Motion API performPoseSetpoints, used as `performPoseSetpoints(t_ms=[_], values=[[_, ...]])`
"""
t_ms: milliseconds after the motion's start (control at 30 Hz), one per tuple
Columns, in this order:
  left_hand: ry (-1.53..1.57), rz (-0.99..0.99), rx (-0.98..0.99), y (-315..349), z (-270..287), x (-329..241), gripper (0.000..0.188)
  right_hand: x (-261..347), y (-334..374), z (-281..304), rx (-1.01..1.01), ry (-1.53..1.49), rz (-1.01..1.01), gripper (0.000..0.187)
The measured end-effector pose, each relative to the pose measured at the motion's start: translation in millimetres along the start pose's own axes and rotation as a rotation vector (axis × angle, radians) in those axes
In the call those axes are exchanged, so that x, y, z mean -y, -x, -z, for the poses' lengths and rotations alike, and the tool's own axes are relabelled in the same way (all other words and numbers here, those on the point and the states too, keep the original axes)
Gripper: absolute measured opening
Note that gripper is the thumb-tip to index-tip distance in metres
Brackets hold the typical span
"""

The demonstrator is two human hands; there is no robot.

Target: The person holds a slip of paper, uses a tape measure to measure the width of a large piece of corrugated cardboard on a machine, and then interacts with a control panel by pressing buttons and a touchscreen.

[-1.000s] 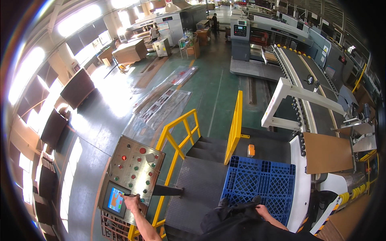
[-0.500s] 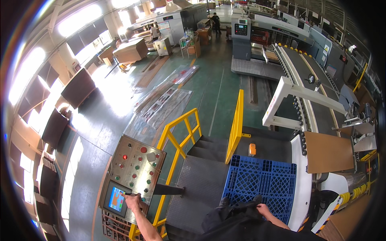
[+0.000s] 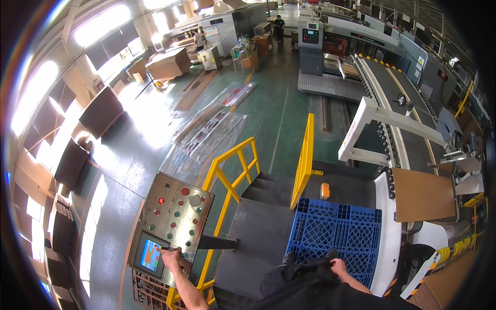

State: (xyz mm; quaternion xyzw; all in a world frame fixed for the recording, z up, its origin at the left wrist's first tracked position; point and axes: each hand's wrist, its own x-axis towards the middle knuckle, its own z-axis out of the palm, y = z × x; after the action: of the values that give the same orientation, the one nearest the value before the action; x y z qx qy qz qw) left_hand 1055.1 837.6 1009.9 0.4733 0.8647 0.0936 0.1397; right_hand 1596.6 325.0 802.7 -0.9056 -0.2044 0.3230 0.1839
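At the lower left, my left hand [image 3: 170, 257] reaches over a metal control panel [image 3: 178, 211]. Its index finger is stretched toward a lit touchscreen [image 3: 150, 254] and looks to be touching it; the hand holds nothing. Rows of red, green and black buttons, one red lamp lit, fill the panel above the screen. My right hand [image 3: 339, 268] is beside my dark clothing [image 3: 305, 281], over a blue plastic pallet [image 3: 336, 227] that lies underfoot. Its fingers are curled in against the cloth, and whatever may be in them is hidden.
Yellow railings [image 3: 303, 163] flank the steps [image 3: 266, 191] ahead. An orange box-shaped object [image 3: 324, 190] sits beyond the pallet. To the right are a white machine frame [image 3: 361, 129], a brown cardboard sheet [image 3: 423, 195] and a roller conveyor [image 3: 392, 93]. Far off stands another person [image 3: 279, 28].
The view has shifted very slightly. My left index finger stays at the touchscreen, and my right hand stays beside the dark clothing. The distant person has moved a little.
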Motion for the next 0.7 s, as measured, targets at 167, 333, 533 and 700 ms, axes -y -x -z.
performPoseSetpoints(t_ms=[167,333,533,700], values=[[0.016,0.013,-0.016,0.9,0.4,0.2,0.135,-2.3,-4.8,-4.6,0.024,-0.023,-0.030,0.033],[0.020,-0.001,-0.023,2.7,1.8,-1.0,0.135,-3.8,-7.4,-5.0,0.009,0.004,-0.018,0.032],[0.040,-0.009,-0.024,2.3,1.2,-1.3,0.134,-3.0,-5.6,-1.7,0.040,0.004,-0.040,0.032],[0.046,-0.007,-0.028,-2.9,-3.0,4.9,0.134,6.7,0.4,5.7,0.054,-0.003,-0.057,0.031]])
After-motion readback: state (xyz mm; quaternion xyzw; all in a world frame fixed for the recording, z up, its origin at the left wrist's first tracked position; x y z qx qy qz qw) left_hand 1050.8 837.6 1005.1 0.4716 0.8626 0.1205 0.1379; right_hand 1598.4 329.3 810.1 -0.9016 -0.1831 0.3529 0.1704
